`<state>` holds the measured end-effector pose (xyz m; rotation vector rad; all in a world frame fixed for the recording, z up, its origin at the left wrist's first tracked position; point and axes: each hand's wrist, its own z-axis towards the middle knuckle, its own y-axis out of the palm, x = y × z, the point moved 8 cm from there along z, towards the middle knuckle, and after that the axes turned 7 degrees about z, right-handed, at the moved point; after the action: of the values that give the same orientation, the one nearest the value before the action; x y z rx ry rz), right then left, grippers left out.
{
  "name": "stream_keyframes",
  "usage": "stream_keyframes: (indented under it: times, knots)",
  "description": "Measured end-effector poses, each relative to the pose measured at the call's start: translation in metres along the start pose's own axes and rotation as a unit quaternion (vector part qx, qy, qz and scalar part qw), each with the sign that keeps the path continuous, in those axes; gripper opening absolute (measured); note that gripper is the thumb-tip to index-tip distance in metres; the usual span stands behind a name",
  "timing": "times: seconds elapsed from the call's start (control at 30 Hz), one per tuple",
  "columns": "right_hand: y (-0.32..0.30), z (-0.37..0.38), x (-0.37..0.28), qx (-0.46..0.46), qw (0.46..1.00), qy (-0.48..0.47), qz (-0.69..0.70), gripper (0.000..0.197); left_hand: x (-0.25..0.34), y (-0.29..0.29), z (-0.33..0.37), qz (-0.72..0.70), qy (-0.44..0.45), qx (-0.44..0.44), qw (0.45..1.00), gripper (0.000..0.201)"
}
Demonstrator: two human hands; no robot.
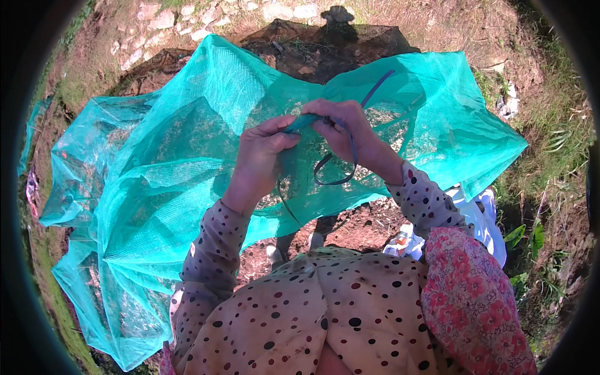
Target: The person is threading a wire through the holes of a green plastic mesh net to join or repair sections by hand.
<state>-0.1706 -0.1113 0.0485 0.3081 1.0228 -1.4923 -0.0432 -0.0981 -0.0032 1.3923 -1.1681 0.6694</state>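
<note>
A large sheet of green mesh netting (169, 150) lies spread and draped in front of me. Both hands meet above its middle, gripping a bunched, twisted piece of the netting between them. My left hand (261, 147) pinches one side of this bunch, thumb against fingers. Closed around the other side is my right hand (347, 128). A dark flat strap (377, 87) runs by the right hand: one end sticks up past it, and a loop hangs below. Whether the strap goes around the bunch is hidden by my fingers.
Dark netting (300, 44) lies on the ground beyond the green sheet. Pale stones (164, 20) are scattered at the far left. A white bag or sheet (484, 219) sits near my right side, beside green plants (536, 237). My shoes (317, 240) show under the netting's near edge.
</note>
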Motion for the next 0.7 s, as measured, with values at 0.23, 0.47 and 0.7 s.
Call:
stream_keyframes:
  times: [0.23,0.47,0.7]
  knots:
    - [-0.010,0.002,-0.022,0.034,0.996,-0.060,-0.061,0.016,-0.002,0.011,-0.001,-0.070,-0.057,-0.058,0.994,0.025]
    - [-0.006,0.000,0.000,-0.115,0.989,0.076,0.061,0.021,-0.003,0.007,-0.004,0.052,-0.065,-0.032,0.996,0.023]
    - [-0.005,0.006,0.006,-0.115,0.987,0.065,0.096,0.019,0.005,0.017,-0.011,0.018,-0.058,-0.025,0.998,0.026]
